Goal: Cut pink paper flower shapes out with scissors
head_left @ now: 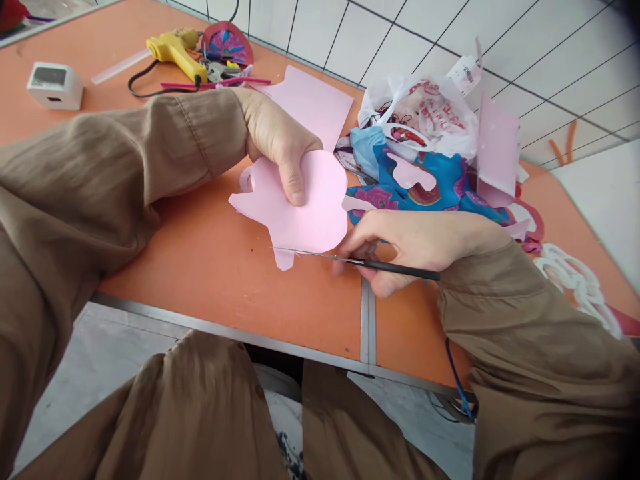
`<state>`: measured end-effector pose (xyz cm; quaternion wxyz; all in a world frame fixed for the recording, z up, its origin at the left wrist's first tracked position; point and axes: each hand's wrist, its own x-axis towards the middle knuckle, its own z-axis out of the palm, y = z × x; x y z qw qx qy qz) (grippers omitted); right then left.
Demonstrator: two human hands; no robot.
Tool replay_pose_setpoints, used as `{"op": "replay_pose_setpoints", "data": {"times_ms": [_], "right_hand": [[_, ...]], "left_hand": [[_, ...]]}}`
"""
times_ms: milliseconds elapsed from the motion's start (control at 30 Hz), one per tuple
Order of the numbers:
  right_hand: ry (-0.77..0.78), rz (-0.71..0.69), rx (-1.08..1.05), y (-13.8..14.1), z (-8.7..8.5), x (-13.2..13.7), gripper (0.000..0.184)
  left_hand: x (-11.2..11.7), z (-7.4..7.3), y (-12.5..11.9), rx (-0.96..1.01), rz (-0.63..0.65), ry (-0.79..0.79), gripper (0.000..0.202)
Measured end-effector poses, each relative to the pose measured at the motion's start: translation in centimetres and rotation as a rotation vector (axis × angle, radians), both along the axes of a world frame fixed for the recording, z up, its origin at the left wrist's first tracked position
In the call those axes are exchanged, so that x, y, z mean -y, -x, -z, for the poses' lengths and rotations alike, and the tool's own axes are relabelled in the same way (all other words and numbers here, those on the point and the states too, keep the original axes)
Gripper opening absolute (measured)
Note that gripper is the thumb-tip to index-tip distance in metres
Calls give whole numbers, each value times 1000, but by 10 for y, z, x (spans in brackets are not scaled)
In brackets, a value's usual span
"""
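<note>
My left hand (280, 143) is closed on a pink paper cut-out (305, 213), thumb pressed on its top face, holding it just above the orange table (200, 260). My right hand (415, 243) grips black-handled scissors (350, 260). Their thin blades point left and meet the lower edge of the pink shape. Both arms wear brown sleeves.
A yellow glue gun (175, 53) with a black cord, a pink sheet (313, 100), and a small white box (55, 85) lie at the back. A plastic bag (425, 110), blue patterned paper (440, 183) and scraps pile at the right. White cut-outs (575, 280) sit far right.
</note>
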<state>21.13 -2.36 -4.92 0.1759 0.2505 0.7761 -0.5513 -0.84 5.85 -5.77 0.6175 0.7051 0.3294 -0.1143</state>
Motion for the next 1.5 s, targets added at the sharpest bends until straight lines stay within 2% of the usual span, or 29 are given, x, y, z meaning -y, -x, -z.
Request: {"op": "replay_pose_setpoints", "data": {"times_ms": [100,267,400,567,633,767,833,1067,1300,1500], "right_hand": [[9,11,17,0,-2,2,34],[-2,-7,47,1,-7,3,37],[-68,-48,19,2,-7,2,38],[-32,-53,18,3,-5,1,40],[-12,-43,14,3,-5,1,38],[9,-27,16,3,-5,1,33],[-7,-25,26,3,-5,1,30],[-32,-23,48,5,-8,3,28],[-52,-7,32,1,-3,1,30],[-54,14,44,2,-2,2,28]], "left_hand": [[1,0,1,50,-47,17,55],[1,-1,3,111,87,18,49],[2,-1,2,118,72,14,47],[1,-2,1,121,83,16,49],[1,-2,1,109,62,14,50],[3,-2,1,55,-93,73,50],[3,-2,1,45,-117,89,51],[4,0,1,91,-29,83,47],[-3,6,-1,121,181,-1,48],[-6,9,-2,160,177,13,43]]}}
